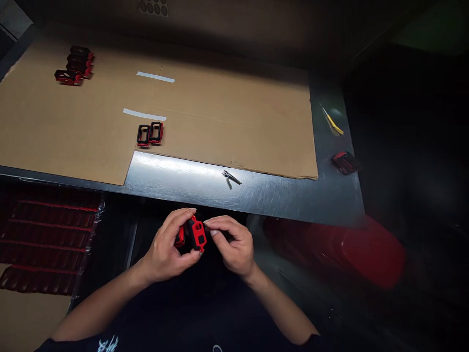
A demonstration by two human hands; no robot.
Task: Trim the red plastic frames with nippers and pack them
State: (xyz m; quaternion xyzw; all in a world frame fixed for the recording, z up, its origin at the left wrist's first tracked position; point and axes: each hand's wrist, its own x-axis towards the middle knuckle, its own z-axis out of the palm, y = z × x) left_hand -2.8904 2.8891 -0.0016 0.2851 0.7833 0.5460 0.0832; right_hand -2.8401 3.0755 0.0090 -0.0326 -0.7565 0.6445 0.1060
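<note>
A small red-and-black moulded plastic part (197, 233) is being held in a narrow pinch between the left hand (163, 249) and the right hand (231, 244), just short of the steel table edge (220, 194). It is likely light and stiff, and is being taken by its sides.

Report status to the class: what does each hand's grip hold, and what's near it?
Left hand, right hand: both grip on a red-and-black moulded frame. Frame held below the steel table, not touching it.
</note>
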